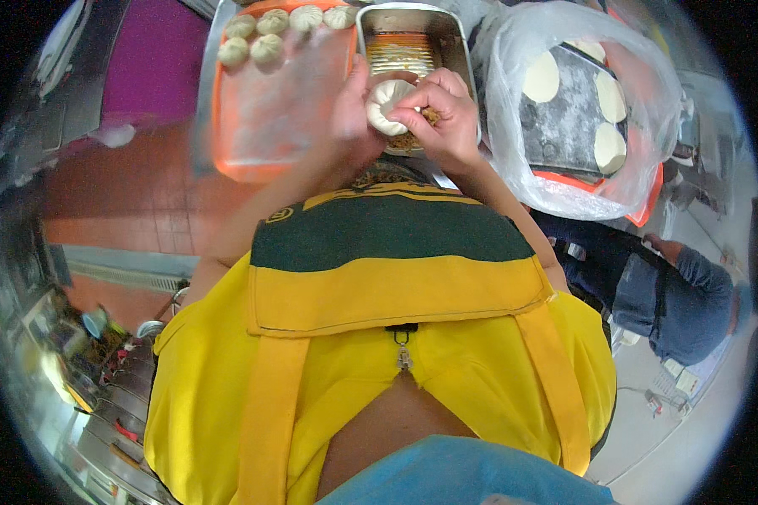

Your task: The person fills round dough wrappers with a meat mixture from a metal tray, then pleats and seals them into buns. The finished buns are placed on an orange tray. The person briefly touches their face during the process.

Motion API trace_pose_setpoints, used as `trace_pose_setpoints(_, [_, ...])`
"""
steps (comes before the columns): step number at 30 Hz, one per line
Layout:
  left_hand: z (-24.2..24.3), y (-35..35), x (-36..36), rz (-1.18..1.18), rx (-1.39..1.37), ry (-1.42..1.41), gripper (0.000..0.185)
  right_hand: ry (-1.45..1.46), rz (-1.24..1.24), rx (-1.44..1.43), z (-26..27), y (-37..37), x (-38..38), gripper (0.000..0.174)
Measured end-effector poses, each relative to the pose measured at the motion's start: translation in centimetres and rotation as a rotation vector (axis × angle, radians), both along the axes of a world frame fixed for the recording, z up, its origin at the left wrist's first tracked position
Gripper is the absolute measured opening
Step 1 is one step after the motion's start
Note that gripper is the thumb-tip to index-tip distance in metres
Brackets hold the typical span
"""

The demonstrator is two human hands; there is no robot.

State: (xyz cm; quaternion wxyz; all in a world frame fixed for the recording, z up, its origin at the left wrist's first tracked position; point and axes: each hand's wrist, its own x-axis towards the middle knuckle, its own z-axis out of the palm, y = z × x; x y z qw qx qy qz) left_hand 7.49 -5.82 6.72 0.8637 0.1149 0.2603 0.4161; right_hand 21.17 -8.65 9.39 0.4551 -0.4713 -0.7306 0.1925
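A partly pleated dough bun [384,105] rests in my left hand [355,110], which cups it from the left and below. The thumb and fingertips of my right hand [441,113] pinch the bun's gathered rim. Both hands are above the front part of a metal pan [466,57]. Brown crumbly filling [404,141] shows in the pan below the hands, and more filling lies near my right fingers. To the left, an orange tray [278,120] dusted with white flour holds several pleated buns [267,48] at its far end.
At right, a clear plastic bag [505,145] surrounds a dark floured tray [562,126] with several flat dough rounds [609,148]. A person in dark blue [682,297] is farther off at the right. Red tiled floor [120,189] shows at left.
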Motion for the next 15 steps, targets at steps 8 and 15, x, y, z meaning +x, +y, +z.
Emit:
trace_pose_setpoints(8, [-0.6, -0.3, -3.7, 0.076, -0.001, 0.197, 0.065, -0.305, 0.206, -0.02, 0.8, 1.6, -3.8, 0.077])
trace_pose_setpoints(15, [-2.2, 0.1, -9.6, 0.147, -0.193, 0.028, 0.078, -0.428, 0.443, -0.346, -1.6, 4.3, -8.9, 0.081])
